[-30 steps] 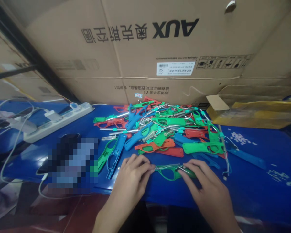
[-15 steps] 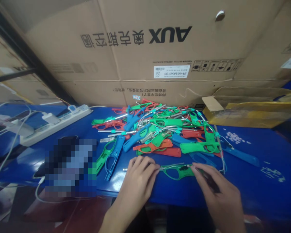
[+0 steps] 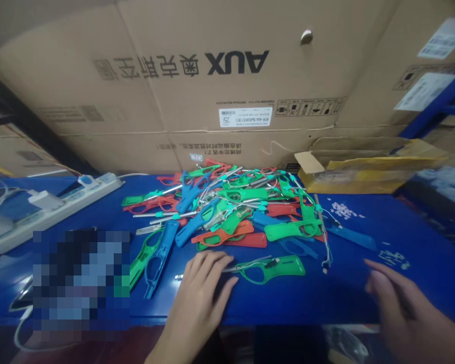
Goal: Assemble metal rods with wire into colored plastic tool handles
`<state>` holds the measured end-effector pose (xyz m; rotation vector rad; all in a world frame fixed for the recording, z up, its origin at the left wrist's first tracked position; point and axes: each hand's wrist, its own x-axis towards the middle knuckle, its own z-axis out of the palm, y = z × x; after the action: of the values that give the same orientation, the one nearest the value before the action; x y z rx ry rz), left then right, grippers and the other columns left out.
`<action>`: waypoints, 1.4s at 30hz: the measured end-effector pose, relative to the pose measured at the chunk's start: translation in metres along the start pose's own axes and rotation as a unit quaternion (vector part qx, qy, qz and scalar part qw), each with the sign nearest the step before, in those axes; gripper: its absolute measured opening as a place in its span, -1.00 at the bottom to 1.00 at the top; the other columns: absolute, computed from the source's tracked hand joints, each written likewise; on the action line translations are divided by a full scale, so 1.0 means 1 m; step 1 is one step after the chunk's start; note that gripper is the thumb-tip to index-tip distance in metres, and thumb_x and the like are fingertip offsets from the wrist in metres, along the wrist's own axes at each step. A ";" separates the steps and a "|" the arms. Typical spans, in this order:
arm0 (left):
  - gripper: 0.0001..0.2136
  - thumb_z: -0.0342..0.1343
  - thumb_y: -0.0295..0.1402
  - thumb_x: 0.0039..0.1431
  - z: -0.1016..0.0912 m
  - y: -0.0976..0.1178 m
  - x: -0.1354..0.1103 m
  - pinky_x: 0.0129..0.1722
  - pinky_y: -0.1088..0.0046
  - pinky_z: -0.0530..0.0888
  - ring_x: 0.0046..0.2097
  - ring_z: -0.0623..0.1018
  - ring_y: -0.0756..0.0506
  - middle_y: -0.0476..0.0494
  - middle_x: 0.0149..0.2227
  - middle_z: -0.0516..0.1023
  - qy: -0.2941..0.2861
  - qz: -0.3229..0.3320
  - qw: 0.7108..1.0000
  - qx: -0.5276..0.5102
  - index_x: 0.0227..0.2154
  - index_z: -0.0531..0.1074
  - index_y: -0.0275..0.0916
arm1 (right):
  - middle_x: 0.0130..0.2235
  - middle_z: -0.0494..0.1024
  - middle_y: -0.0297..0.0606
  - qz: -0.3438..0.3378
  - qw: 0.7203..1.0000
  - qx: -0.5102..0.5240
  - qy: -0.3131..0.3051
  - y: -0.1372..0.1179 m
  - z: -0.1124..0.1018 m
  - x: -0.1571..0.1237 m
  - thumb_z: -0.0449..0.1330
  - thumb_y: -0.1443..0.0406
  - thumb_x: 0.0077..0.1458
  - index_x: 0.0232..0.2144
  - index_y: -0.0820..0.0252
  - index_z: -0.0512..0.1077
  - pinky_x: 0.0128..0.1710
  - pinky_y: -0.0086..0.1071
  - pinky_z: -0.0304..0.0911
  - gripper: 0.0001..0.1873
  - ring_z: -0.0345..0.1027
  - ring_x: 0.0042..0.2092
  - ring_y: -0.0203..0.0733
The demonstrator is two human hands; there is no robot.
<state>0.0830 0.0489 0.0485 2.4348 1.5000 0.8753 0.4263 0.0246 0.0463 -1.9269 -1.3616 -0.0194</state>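
Note:
My left hand (image 3: 202, 285) rests over the metal rod of a green utility lighter (image 3: 288, 268), holding it against the blue table, fingers above the rod and thumb below. The lighter's casing lies open-faced, with a thin wire and a small black part at its middle. The rod's tip shows left of my hand. My right hand (image 3: 405, 308) is off to the right, apart from the lighter, its index finger stretched out and thumb near it. Nothing shows in it; its other fingers are partly hidden. Beyond it lie small pale green parts (image 3: 394, 258).
Behind my hands is a pile of green, red and blue lighter casings (image 3: 246, 194) with metal rods and wires. Small white parts (image 3: 341, 210) lie right of it. A taped carton (image 3: 356, 174), a power strip (image 3: 60, 212) and a large cardboard box (image 3: 197, 106) surround the area.
My right hand has left the green lighter's casing and moved right, toward the small pale green parts. My left hand stays on the rod. The view has shifted to the right.

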 end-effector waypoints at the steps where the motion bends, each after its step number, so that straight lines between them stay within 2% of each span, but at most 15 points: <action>1: -0.69 0.15 -0.37 0.41 0.000 0.000 -0.001 0.05 0.15 0.39 0.10 0.44 -0.26 -0.18 0.08 0.52 0.005 -0.001 1.000 -0.004 0.16 0.35 -0.11 | -0.35 0.67 -0.21 0.003 0.999 -0.034 -0.001 0.002 0.003 0.005 0.00 -0.25 0.24 -0.07 0.11 0.58 -0.37 -0.24 0.38 -0.33 0.57 -0.36 -0.01; 3: -0.68 0.16 -0.38 0.41 0.000 -0.001 -0.002 0.09 0.16 0.39 0.14 0.42 -0.25 -0.17 0.09 0.51 0.014 -0.006 1.000 -0.015 0.17 0.35 -0.09 | -0.30 0.68 -0.18 -0.002 0.998 -0.056 -0.026 0.004 0.009 0.012 -0.02 -0.37 0.13 -0.10 0.09 0.60 -0.39 -0.24 0.39 -0.20 0.59 -0.33 0.02; 6: -0.67 0.15 -0.39 0.41 -0.001 -0.003 -0.003 0.12 0.20 0.40 0.17 0.40 -0.22 -0.14 0.10 0.51 0.025 -0.015 0.999 -0.038 0.18 0.34 -0.07 | -0.24 0.67 -0.23 -0.011 0.995 -0.053 -0.078 0.002 0.017 0.018 -0.07 -0.43 0.11 -0.14 0.01 0.61 -0.46 -0.33 0.37 -0.17 0.59 -0.34 -0.07; 9: -0.69 0.15 -0.38 0.41 -0.002 -0.004 -0.001 0.11 0.21 0.42 0.16 0.41 -0.21 -0.12 0.09 0.53 0.043 -0.020 0.997 -0.053 0.16 0.36 -0.06 | -0.26 0.64 -0.32 -0.028 0.989 -0.080 -0.118 -0.001 0.023 0.019 -0.09 -0.48 0.05 -0.10 -0.06 0.59 -0.54 -0.36 0.33 -0.13 0.56 -0.40 -0.12; 13: -0.72 0.14 -0.38 0.42 -0.001 -0.004 0.000 0.11 0.22 0.43 0.15 0.44 -0.21 -0.13 0.07 0.55 0.054 -0.025 0.996 -0.066 0.14 0.40 -0.06 | -0.25 0.64 -0.34 -0.047 0.982 -0.132 -0.129 -0.003 0.027 0.021 -0.18 -0.56 -0.07 -0.10 -0.09 0.59 -0.57 -0.31 0.29 -0.01 0.58 -0.40 -0.05; 18: -0.75 0.14 -0.38 0.41 -0.002 -0.001 0.000 0.10 0.24 0.45 0.13 0.48 -0.20 -0.12 0.06 0.56 0.079 -0.045 0.993 -0.081 0.10 0.44 -0.06 | -0.26 0.66 -0.33 -0.043 0.982 -0.133 -0.127 -0.004 0.027 0.023 -0.25 -0.56 -0.06 -0.22 -0.09 0.61 -0.57 -0.32 0.30 -0.01 0.60 -0.39 -0.04; 21: -0.80 0.12 -0.37 0.43 -0.007 0.001 0.012 0.08 0.28 0.46 0.11 0.52 -0.17 -0.11 0.04 0.57 0.109 -0.060 0.988 -0.090 0.04 0.46 -0.06 | -0.30 0.66 -0.31 -0.036 0.985 -0.122 -0.119 -0.006 0.027 0.023 -0.23 -0.57 -0.07 -0.26 -0.06 0.61 -0.58 -0.32 0.28 -0.01 0.58 -0.42 -0.05; 24: -0.86 0.09 -0.36 0.45 -0.016 -0.002 0.042 0.11 0.25 0.46 0.10 0.54 -0.18 -0.14 0.01 0.57 0.137 -0.058 0.987 -0.063 -0.01 0.46 -0.12 | -0.33 0.64 -0.31 -0.021 0.986 -0.112 -0.121 -0.009 0.026 0.022 -0.20 -0.59 -0.13 -0.31 -0.05 0.60 -0.59 -0.32 0.26 -0.01 0.55 -0.46 -0.06; 26: -0.87 0.06 -0.35 0.46 -0.022 -0.007 0.069 0.06 0.19 0.47 0.06 0.54 -0.22 -0.21 -0.01 0.58 0.112 -0.029 0.993 0.024 -0.04 0.46 -0.19 | -0.36 0.63 -0.32 -0.014 0.986 -0.108 -0.123 -0.010 0.025 0.021 -0.19 -0.60 -0.17 -0.35 -0.05 0.58 -0.60 -0.32 0.25 -0.01 0.54 -0.47 -0.05; 29: -0.89 0.07 -0.42 0.44 -0.026 -0.015 0.109 -0.01 0.15 0.48 -0.03 0.56 -0.26 -0.22 -0.09 0.61 0.057 0.014 0.997 0.059 -0.09 0.48 -0.25 | -0.39 0.61 -0.32 -0.019 0.987 -0.095 -0.125 -0.010 0.025 0.020 -0.16 -0.60 -0.18 -0.38 -0.03 0.57 -0.60 -0.33 0.24 -0.03 0.54 -0.47 -0.06; 33: -0.93 0.18 -0.42 0.37 -0.016 -0.011 0.149 -0.03 0.23 0.49 -0.05 0.57 -0.21 -0.14 -0.12 0.62 -0.043 0.101 0.990 0.087 -0.14 0.53 -0.23 | -0.36 0.65 -0.32 -0.039 0.989 -0.083 -0.115 -0.006 0.025 0.019 -0.13 -0.53 -0.03 -0.26 -0.03 0.60 -0.59 -0.36 0.26 -0.09 0.53 -0.48 -0.11; 38: -0.90 0.16 -0.50 0.33 0.005 -0.008 0.166 -0.02 0.18 0.46 -0.02 0.54 -0.26 -0.19 -0.16 0.62 -0.087 0.130 0.979 0.130 -0.22 0.57 -0.27 | -0.35 0.65 -0.31 -0.061 0.990 -0.071 -0.101 -0.004 0.027 0.020 -0.12 -0.44 0.12 -0.11 -0.01 0.61 -0.60 -0.40 0.26 -0.14 0.51 -0.50 -0.17; 42: -0.86 0.14 -0.48 0.34 -0.004 -0.027 0.160 -0.01 0.19 0.45 -0.03 0.51 -0.22 -0.17 -0.11 0.61 -0.072 0.114 0.981 0.139 -0.14 0.58 -0.20 | -0.41 0.58 -0.37 -0.068 0.991 -0.052 -0.101 -0.003 0.028 0.020 -0.08 -0.40 0.15 -0.08 0.01 0.59 -0.62 -0.43 0.25 -0.19 0.42 -0.59 -0.25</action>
<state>0.1126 0.1983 0.1046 2.8459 1.3937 0.5368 0.4217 0.0573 0.0366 -1.9618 -1.6540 0.0409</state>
